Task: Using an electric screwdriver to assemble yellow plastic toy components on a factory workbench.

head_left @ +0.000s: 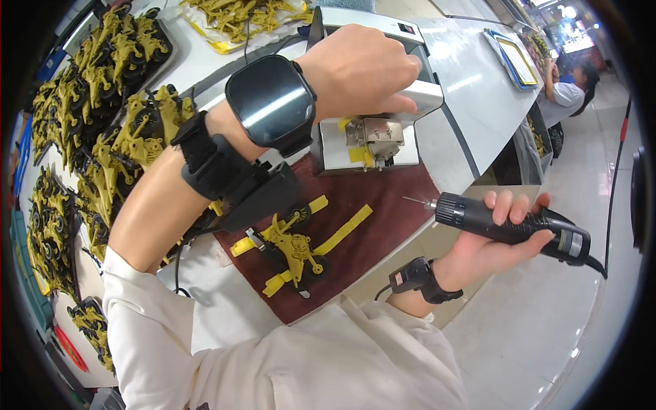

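Observation:
My left hand [362, 68] is closed above a white and grey boxy machine [428, 96] with a metal block [381, 135] on its front. The fingers curl down out of sight, so what they hold, if anything, is hidden. In my right hand [509, 236] is a black corded electric screwdriver [471, 213], its thin bit pointing left, off the table's near edge. A yellow toy motorcycle [294, 253] with black wheels lies on the dark red mat [372, 253], touching neither hand. Yellow strips [345, 229] lie around it on the mat.
Stacks of similar yellow toy motorcycles [130, 48] fill the left side of the white table. More yellow parts [249, 17] sit at the back. A framed blue tray [512, 60] rests at the far right. Another person [567, 92] is farther off; a cord [618, 154] hangs at right.

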A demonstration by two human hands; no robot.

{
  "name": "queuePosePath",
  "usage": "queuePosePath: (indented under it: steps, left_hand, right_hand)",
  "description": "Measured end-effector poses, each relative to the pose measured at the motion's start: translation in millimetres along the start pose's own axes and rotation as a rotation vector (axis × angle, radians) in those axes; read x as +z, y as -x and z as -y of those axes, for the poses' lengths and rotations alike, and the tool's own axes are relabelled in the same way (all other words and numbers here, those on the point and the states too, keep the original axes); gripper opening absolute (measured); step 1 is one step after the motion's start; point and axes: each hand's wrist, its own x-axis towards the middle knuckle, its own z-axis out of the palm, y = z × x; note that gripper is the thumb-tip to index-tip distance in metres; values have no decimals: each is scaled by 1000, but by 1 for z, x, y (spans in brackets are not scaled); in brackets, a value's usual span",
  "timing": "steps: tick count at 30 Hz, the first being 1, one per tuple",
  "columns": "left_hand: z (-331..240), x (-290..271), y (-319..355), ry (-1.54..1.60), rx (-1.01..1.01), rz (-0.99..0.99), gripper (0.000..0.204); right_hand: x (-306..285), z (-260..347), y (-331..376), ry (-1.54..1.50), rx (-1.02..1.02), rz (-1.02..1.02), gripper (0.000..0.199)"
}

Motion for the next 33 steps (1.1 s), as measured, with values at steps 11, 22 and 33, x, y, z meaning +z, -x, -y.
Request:
queuePosePath:
  steps: [11,22,33]
  left_hand:
    - [-9,-32,42,-73,-206,-130,40]
    - [-143,19,235,308,-471,205,77]
    - [-136,34,249,298,-452,117,72]
  right_hand:
    - [71,-15,0,199,-117,354,73]
    - [87,-38,25,425,-139,451,66]
    - [30,9,132,21,31,674,92]
